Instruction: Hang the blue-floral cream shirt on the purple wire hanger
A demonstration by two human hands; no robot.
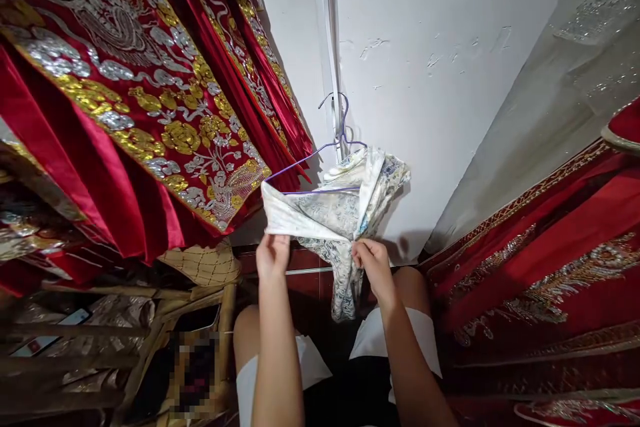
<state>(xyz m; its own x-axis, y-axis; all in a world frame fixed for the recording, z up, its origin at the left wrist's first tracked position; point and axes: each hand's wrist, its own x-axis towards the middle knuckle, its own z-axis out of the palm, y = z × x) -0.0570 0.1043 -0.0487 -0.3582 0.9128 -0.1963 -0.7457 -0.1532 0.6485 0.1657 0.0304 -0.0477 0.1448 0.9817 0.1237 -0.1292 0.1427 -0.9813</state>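
A pale floral garment (340, 213) hangs loosely on a purple wire hanger (320, 149), whose hook is up against the white wall strip. One shoulder of the hanger is bare while cloth bunches over the other. My left hand (273, 253) pinches the garment's white edge at the lower left, drawing it taut. With its fingers closed, my right hand (371, 260) grips the cloth near the middle, where the two front edges meet. The lower part of the garment dangles between my knees.
Red costumes with gold and silver sequins (180, 127) hang close on the left. More red embroidered cloth (540, 267) lines the right side. A wooden chair or rack (227, 320) with dark items stands at the lower left. The white wall (425, 80) rises ahead.
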